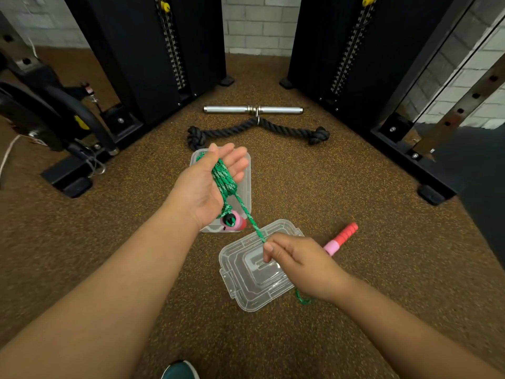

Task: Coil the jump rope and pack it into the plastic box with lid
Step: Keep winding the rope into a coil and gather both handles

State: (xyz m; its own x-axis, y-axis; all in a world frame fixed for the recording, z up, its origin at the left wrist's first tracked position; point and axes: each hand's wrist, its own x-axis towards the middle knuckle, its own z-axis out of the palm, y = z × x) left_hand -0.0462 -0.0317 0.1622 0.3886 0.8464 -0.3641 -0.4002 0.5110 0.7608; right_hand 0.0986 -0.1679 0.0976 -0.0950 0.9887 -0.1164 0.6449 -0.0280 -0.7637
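A green jump rope [224, 179] is wound in several loops around the palm of my left hand [210, 184], whose fingers are spread. One pink and red handle [234, 220] hangs below that hand, over the clear plastic box [246, 184] on the floor. From the coil a taut strand runs down to my right hand [297, 265], which pinches it between thumb and fingers. The other pink and red handle [341, 237] lies on the floor just right of that hand. The clear lid [246, 280] lies flat under my right hand, and a bit of rope trails below the wrist.
A thick black rope attachment [258, 131] and a chrome bar [252, 109] lie on the brown speckled floor beyond the box. Black weight-stack towers [164, 50] stand at back left and right. A machine base [68, 176] is at left. My shoe tip [180, 371] shows at the bottom.
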